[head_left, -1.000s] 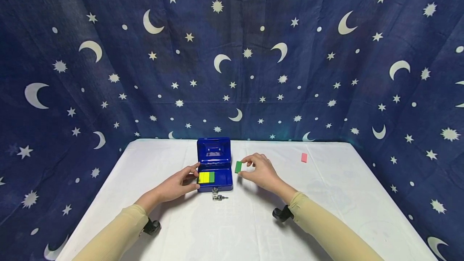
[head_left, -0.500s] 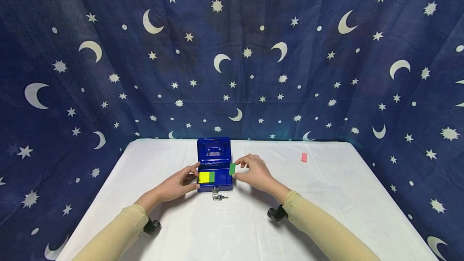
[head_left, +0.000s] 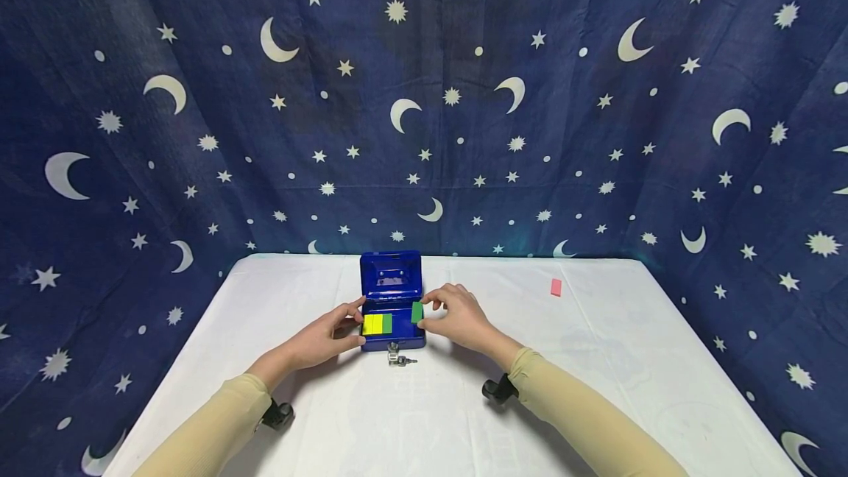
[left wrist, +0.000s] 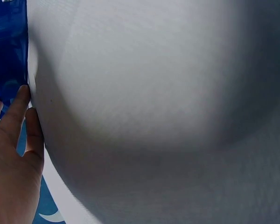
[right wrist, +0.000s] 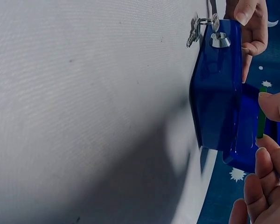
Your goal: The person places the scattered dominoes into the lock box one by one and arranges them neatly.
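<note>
An opened blue metal cash box [head_left: 405, 344] stands on the table with its lid raised at the back. Two yellow domino blocks [head_left: 372, 324] and one green domino block [head_left: 387, 323] lie side by side in its left part. The left hand [head_left: 324, 333] holds the box's left side, thumb at the front corner and a fingertip further back. Between thumb and fingertip the right hand [head_left: 460, 315] pinches another thin green domino block [right wrist: 262, 114] over the box's right end. In the right wrist view the block appears edge-on above the box rim.
Keys [head_left: 403, 361] hang from the lock at the box's front. A pink domino block [head_left: 556, 287] lies on the white-covered table [head_left: 424, 425] to the far right. A dark blue star-patterned cloth [head_left: 457, 131] rises behind the table.
The right hand has moved left with the green domino block, from beside the box to over its right end. The left hand and the box have stayed put.
</note>
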Available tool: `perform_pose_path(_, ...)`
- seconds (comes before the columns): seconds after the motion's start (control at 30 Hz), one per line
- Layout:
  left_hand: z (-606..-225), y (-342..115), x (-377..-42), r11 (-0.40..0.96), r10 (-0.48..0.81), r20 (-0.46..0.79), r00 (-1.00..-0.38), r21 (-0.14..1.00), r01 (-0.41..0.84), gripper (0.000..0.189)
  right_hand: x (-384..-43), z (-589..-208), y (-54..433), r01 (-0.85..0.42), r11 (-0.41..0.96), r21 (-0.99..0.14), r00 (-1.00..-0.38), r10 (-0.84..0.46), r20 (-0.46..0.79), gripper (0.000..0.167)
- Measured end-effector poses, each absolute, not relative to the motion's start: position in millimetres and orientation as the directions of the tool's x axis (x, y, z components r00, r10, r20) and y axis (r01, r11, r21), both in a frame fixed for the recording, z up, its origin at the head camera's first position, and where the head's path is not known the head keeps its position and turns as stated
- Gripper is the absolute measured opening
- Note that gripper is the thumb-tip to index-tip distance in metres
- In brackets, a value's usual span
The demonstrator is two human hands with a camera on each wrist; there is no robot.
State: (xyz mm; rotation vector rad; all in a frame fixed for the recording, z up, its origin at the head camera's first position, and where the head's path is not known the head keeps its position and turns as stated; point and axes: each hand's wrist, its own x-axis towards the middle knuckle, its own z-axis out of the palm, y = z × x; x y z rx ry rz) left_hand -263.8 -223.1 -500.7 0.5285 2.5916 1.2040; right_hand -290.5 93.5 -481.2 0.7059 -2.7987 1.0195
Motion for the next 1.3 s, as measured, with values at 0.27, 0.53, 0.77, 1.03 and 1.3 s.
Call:
perform_pose_path(0.27, -501, -222, -263, 0.598, 0.406, -0.064, -0.912, 0.773, 0.212, 0.039, -295, -485, 86, -0.455, 0.696, -0.556, -0.887, -0.409, 0.213, 0.038)
perform_pose_path(0.53, -502, -223, -264, 0.588, 0.413, -0.054, -0.909, 0.778, 0.22, 0.038, -299, -488, 79, -0.454, 0.715, -0.531, -0.887, -0.419, 0.194, 0.041)
perform_pose_path(0.77, -501, -223, -263, 0.592, 0.411, -0.058, -0.91, 0.776, 0.218, 0.038, -301, -487, 71, -0.446, 0.749, -0.49, -0.891, -0.425, 0.162, 0.043)
perform_pose_path(1.03, -501, -224, -262, 0.594, 0.411, -0.055, -0.91, 0.774, 0.221, 0.037, -304, -487, 62, -0.441, 0.768, -0.464, -0.893, -0.427, 0.141, 0.042)
perform_pose_path(1.3, -501, -224, -262, 0.596, 0.407, -0.058, -0.912, 0.773, 0.217, 0.037, -305, -487, 55, -0.452, 0.791, -0.413, -0.887, -0.448, 0.114, 0.04)
